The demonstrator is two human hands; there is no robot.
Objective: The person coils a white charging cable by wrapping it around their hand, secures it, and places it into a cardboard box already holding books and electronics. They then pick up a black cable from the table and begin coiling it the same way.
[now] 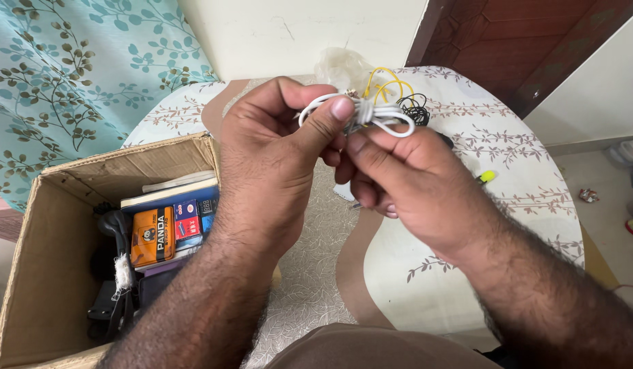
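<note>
- Left hand [275, 157] and right hand [405, 178] both pinched shut on a small coiled bundle of thin white cable [371, 115], held above the round table with the leaf-print cloth [528, 171].
- Bundle looks light, limp and springy; loops likely to slip loose. Best hold: the wrapped middle.
- Yellow wire [388, 80] and black wire tangle [415, 109] lie just behind.
- Open cardboard box [50, 225] of books stands left.

Left hand [275, 150] and right hand [405, 181] both pinching a coiled white cable bundle [371, 115] above a round table with leaf-patterned cloth [528, 178]. Behind, loose yellow wire [384, 80] and black wire [415, 108]. At left, open brown cardboard box [50, 273] holding an orange rectangular packet [152, 236].
</note>
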